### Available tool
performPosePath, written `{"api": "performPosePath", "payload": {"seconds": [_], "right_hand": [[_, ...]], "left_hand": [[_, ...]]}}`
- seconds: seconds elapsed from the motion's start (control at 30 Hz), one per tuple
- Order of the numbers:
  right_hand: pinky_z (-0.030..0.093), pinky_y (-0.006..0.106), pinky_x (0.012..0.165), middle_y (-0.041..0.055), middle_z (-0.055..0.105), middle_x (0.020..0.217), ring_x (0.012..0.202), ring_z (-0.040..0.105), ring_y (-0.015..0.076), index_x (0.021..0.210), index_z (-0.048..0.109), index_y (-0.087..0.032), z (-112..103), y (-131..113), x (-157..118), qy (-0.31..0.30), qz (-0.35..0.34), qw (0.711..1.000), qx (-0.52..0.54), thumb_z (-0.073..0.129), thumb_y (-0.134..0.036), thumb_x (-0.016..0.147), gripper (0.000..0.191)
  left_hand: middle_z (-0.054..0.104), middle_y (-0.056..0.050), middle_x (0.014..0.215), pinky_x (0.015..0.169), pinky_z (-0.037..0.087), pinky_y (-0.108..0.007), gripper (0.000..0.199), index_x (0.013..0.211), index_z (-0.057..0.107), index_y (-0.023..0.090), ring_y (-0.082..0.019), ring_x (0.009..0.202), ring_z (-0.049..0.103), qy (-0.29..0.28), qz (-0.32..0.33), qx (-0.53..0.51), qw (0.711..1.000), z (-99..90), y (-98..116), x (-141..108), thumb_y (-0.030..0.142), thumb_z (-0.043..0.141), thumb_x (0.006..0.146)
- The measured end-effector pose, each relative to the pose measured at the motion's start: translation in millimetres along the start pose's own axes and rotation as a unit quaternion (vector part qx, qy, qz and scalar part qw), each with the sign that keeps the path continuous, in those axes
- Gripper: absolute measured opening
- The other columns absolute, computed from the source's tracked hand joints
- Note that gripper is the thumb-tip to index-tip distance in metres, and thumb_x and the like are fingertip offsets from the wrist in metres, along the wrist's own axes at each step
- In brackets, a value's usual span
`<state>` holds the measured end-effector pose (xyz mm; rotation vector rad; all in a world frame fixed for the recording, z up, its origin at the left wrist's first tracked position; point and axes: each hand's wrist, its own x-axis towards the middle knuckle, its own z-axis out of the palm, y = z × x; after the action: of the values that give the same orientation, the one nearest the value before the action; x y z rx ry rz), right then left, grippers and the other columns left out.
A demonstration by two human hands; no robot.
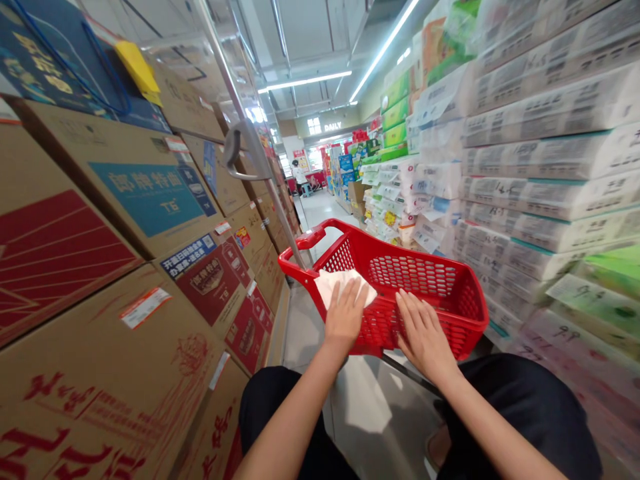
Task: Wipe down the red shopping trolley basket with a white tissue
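A red plastic shopping basket (473, 303) with perforated walls stands tilted in front of my knees. My left hand (346, 312) presses a white cloth (367, 292) against the basket's near rim, at its left end. The cloth could be a wipe, and part of it lies under my fingers. Farther right, my right hand (420, 327) rests on the same rim with its fingers stretched out, holding nothing. A grey pull handle (245, 153) on a metal pole rises from the basket's left end. Below, a dark rod (410, 375) runs under the basket.
Stacked cardboard cartons (125, 173) wall the left side. Stacked packs of paper goods (540, 153) line the right, close to the basket. A tiled aisle floor (320, 207) leads away to a person (300, 175) near a blue stool.
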<state>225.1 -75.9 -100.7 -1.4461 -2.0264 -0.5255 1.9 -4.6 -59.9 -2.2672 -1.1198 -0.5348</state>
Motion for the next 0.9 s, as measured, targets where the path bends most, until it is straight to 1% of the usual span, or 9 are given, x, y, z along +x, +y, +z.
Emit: {"api": "performPosePath", "payload": {"seconds": [0.13,0.27,0.33,0.43,0.6,0.67,0.73,0.8,0.9], "right_hand": [[0.025,0.052,0.126,0.0147,0.023,0.170,0.156,0.023,0.0307,0.166,0.003,-0.013,-2,3,-1,-0.003,-0.010,1.000,-0.002,0.054,-0.025,0.095,0.088],[0.025,0.050,0.126,0.0138,0.022,0.170,0.156,0.023,0.0295,0.166,0.002,-0.014,-4,1,1,-0.004,-0.014,1.000,-0.010,0.052,-0.023,0.096,0.087],[0.025,0.050,0.127,0.0139,0.022,0.170,0.156,0.022,0.0296,0.166,0.002,-0.013,-4,-2,2,-0.009,-0.014,1.000,-0.010,0.054,-0.024,0.095,0.088],[0.024,0.051,0.127,0.0148,0.021,0.170,0.156,0.022,0.0309,0.165,0.004,-0.012,-3,-7,3,-0.016,-0.007,1.000,-0.006,0.056,-0.027,0.094,0.090],[0.024,0.050,0.127,0.0142,0.021,0.170,0.156,0.021,0.0300,0.165,0.002,-0.012,-3,-7,0,-0.014,-0.010,1.000,-0.011,0.056,-0.025,0.094,0.091],[0.024,0.049,0.127,0.0137,0.021,0.171,0.156,0.022,0.0293,0.165,0.001,-0.013,-5,-6,-1,-0.017,-0.017,1.000,-0.012,0.056,-0.025,0.094,0.091],[0.025,0.050,0.127,0.0139,0.020,0.171,0.156,0.022,0.0294,0.165,0.001,-0.013,-5,-7,-1,-0.020,-0.019,1.000,-0.012,0.056,-0.026,0.095,0.090],[0.024,0.051,0.127,0.0148,0.019,0.171,0.157,0.021,0.0304,0.165,0.002,-0.012,-4,-9,0,-0.019,-0.016,1.000,-0.011,0.056,-0.027,0.095,0.090],[0.024,0.052,0.127,0.0162,0.019,0.170,0.157,0.019,0.0317,0.165,0.003,-0.010,0,-10,0,-0.012,-0.016,1.000,-0.008,0.056,-0.027,0.094,0.090]], "left_hand": [[0.039,-0.007,0.164,0.130,0.023,-0.045,0.053,0.156,0.042,0.020,-0.023,0.155,0.031,-0.008,0.045,-0.022,0.999,1.8,-1,2,0.019,0.042,0.103],[0.050,-0.009,0.157,0.129,0.022,-0.053,0.045,0.147,0.053,0.022,-0.027,0.153,0.034,0.008,-0.053,-0.008,0.999,-14.7,-31,10,0.021,0.043,0.103],[0.056,-0.010,0.150,0.128,0.021,-0.057,0.041,0.142,0.059,0.023,-0.029,0.151,0.037,0.015,-0.098,-0.002,0.995,-20.1,-34,14,0.023,0.044,0.103],[0.062,-0.010,0.142,0.127,0.023,-0.057,0.039,0.138,0.062,0.023,-0.029,0.146,0.043,0.002,-0.104,-0.009,0.995,-17.0,-15,15,0.022,0.044,0.103],[0.051,-0.007,0.156,0.127,0.028,-0.050,0.047,0.150,0.050,0.022,-0.026,0.150,0.039,-0.019,-0.008,-0.048,0.999,-2.6,13,9,0.024,0.042,0.104],[0.047,-0.007,0.159,0.128,0.026,-0.049,0.048,0.152,0.048,0.022,-0.024,0.152,0.037,-0.015,-0.024,-0.050,0.998,-1.4,8,8,0.023,0.040,0.104],[0.047,-0.008,0.159,0.129,0.025,-0.051,0.048,0.151,0.050,0.020,-0.025,0.153,0.035,-0.006,-0.085,-0.040,0.996,-1.4,6,8,0.021,0.039,0.104],[0.047,-0.009,0.159,0.128,0.026,-0.051,0.047,0.149,0.051,0.018,-0.026,0.153,0.035,-0.003,-0.122,-0.037,0.992,-0.3,14,9,0.021,0.039,0.104],[0.043,-0.006,0.162,0.128,0.028,-0.046,0.050,0.154,0.045,0.020,-0.023,0.153,0.035,-0.015,-0.060,-0.055,0.997,4.0,38,7,0.022,0.040,0.104]]}}
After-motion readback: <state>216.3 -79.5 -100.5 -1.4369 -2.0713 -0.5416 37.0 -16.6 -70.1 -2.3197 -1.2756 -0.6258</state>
